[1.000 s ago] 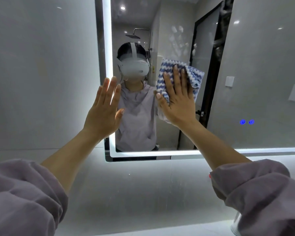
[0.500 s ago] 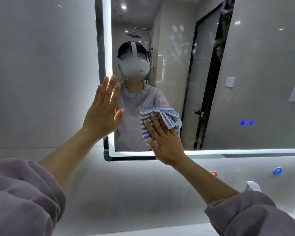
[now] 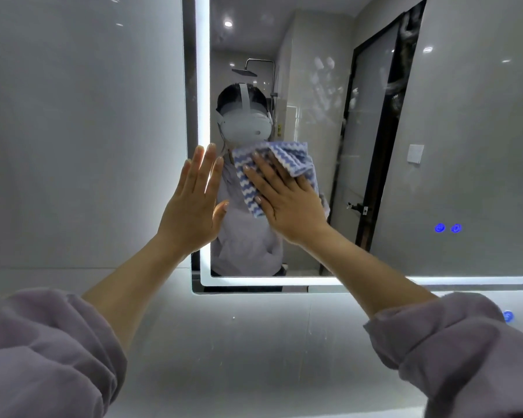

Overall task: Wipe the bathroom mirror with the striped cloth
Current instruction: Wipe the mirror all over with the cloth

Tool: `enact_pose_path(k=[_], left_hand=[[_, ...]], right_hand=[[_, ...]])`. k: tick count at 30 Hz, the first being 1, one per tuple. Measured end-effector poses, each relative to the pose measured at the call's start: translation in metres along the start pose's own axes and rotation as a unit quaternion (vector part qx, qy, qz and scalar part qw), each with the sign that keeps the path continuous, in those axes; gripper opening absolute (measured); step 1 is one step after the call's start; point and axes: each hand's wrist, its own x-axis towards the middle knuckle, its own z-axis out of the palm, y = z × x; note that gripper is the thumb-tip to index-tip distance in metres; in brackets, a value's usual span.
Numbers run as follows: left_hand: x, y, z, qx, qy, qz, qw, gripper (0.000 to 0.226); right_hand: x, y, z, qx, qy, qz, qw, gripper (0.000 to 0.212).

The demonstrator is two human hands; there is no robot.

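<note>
**Blue-and-white striped cloth (image 3: 290, 159) flat under our right hand (image 3: 287, 203) on the mirror (image 3: 465, 116)**

We press the striped cloth against the glass with our right hand. The fingers lie straight and spread over the fabric with the palm flat, and nothing curls round the cloth. The cloth is bunched between the hand and the mirror. It shows above the fingertips and to their right, where a thick fold stands out, and a strip of it runs down the hand's left side beside the thumb. It sits in the left part of the mirror, just below the reflected headset (image 3: 243, 128) and over the reflected chest.

Our left hand (image 3: 194, 212) is flat as well, its fingers straight, close together and pointing up. It lies over the lit strip (image 3: 203, 86) that borders the mirror's left edge. We cannot tell whether the palm touches the glass. Its thumb points toward the right hand, and the two hands are near each other but apart. The cloth's left edge is just beside the left fingertips.

Both forearms are bare, with the mauve sleeves (image 3: 43, 351) pushed up. Higher in the glass, to the right of the cloth, are pale handprint smudges (image 3: 323, 82). Two small blue lights (image 3: 447, 228) glow in the mirror's right part, well apart from the cloth. A grey wall (image 3: 73, 116) lies to the left of the mirror.
</note>
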Motion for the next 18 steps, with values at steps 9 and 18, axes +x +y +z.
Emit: enact_pose_path(k=[9,18], left_hand=[[0.0,0.001,-0.003,0.001,-0.015,-0.005,1.0,0.069],[0.0,-0.001,-0.001,0.003,-0.007,-0.001,1.0,0.07]], right_hand=[[0.071,0.011,-0.04,-0.044,0.032,-0.005,0.998,0.055],[0.061,0.002,-0.029,-0.011,0.056,0.006,0.998,0.053]])
